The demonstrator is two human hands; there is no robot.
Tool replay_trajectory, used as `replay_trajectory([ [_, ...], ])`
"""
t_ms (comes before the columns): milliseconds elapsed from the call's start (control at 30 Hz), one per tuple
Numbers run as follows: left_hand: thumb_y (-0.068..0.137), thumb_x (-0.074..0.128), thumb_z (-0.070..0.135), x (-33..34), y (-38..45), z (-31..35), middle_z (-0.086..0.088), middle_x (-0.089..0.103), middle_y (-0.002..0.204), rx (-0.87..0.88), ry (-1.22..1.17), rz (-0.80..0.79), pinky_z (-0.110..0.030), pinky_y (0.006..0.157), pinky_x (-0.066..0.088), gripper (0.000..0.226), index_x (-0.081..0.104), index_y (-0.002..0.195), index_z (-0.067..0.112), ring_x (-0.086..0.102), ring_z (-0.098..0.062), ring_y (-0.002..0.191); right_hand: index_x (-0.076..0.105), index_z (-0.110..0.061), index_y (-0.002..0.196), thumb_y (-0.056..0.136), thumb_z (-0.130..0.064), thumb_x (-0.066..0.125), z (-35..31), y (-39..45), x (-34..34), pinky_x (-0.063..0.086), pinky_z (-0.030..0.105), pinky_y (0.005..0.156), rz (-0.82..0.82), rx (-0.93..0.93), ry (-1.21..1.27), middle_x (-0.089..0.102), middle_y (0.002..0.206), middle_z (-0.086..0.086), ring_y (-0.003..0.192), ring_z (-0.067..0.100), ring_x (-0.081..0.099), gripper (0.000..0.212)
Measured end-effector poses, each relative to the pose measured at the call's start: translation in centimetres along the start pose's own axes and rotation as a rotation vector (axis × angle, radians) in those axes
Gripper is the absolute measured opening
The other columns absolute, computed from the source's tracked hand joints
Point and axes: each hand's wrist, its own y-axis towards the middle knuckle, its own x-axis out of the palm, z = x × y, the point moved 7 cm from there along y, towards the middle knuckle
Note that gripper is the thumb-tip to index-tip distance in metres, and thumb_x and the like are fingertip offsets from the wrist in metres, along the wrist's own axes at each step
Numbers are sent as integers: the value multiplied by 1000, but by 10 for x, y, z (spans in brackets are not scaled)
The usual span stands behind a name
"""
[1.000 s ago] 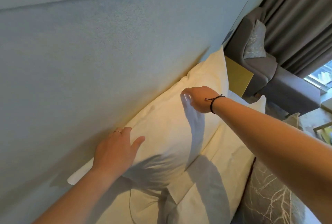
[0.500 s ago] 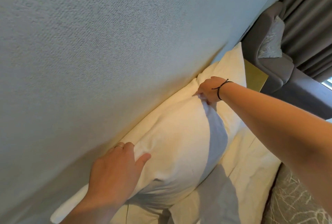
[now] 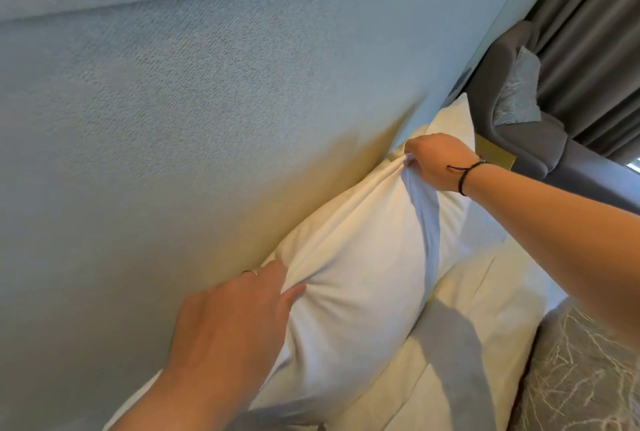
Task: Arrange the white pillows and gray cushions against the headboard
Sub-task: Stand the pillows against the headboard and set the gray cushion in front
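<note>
The right hand (image 3: 438,162) pinches the top corner of the plump white pillow (image 3: 356,278), while the left hand (image 3: 228,323) grips its near edge. Beyond both sets of fingers the pillow presses flush against the nubby blue-gray headboard (image 3: 207,101); a smooth flat pillow (image 3: 485,320) lies below.

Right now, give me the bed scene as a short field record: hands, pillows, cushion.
left hand: gripping the near edge of the upright white pillow
right hand: pinching its far top corner
pillow position: leaning on the headboard
second pillow: lying flat in front
gray cushion: bottom right, not yet placed
</note>
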Motion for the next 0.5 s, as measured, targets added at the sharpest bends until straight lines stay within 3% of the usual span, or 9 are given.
replay_trajectory([
  [67,87,13,65,-5,-1,3,6,26,46,-8,38,-9,-27,40,23,42,20,61,32,51,-21,44,60,-8,89,90,-13,51,4,-5,-9,46,39,65,74,8,52,64,85,14,76,35,57,11],
  [133,84,8,71,7,0,-7,5,40,55,-62,38,-93,-33,49,34,48,28,67,31,59,-22,62,61,-10,93,91,-13,49,1,-12,-5,44,39,69,119,56,94,65,91,13,82,37,58,13],
  [200,86,27,75,29,-1,-25,6,53,69,-125,-106,-231,-34,59,40,47,39,75,30,61,-18,75,60,-16,113,95,-18,48,-6,-25,17,40,45,93,104,173,195,63,115,8,107,33,56,22],
  [233,83,38,76,39,-3,-31,8,57,74,-161,-209,-313,-33,61,42,47,45,78,29,60,-13,75,53,-22,128,96,-23,49,-11,-33,32,32,51,106,79,251,288,55,132,6,124,29,48,32],
  [300,71,47,85,49,-7,-42,10,62,74,-220,-355,-415,-28,58,42,58,54,80,28,58,-5,68,28,-32,148,97,-38,49,-27,-51,58,16,59,114,27,406,508,24,159,0,146,22,21,55],
  [400,62,38,96,50,-7,-55,11,58,59,-259,-545,-467,-29,56,40,82,56,67,16,51,-8,54,3,-38,153,92,-63,41,-64,-76,86,10,61,117,-42,529,772,-4,164,-4,150,19,1,77],
  [500,83,42,77,39,-4,-56,8,39,54,-215,-546,-438,-32,55,29,63,40,58,19,36,-14,54,0,-39,153,88,-74,33,-103,-99,94,3,56,117,-90,517,819,-8,164,-3,150,19,-7,80],
])
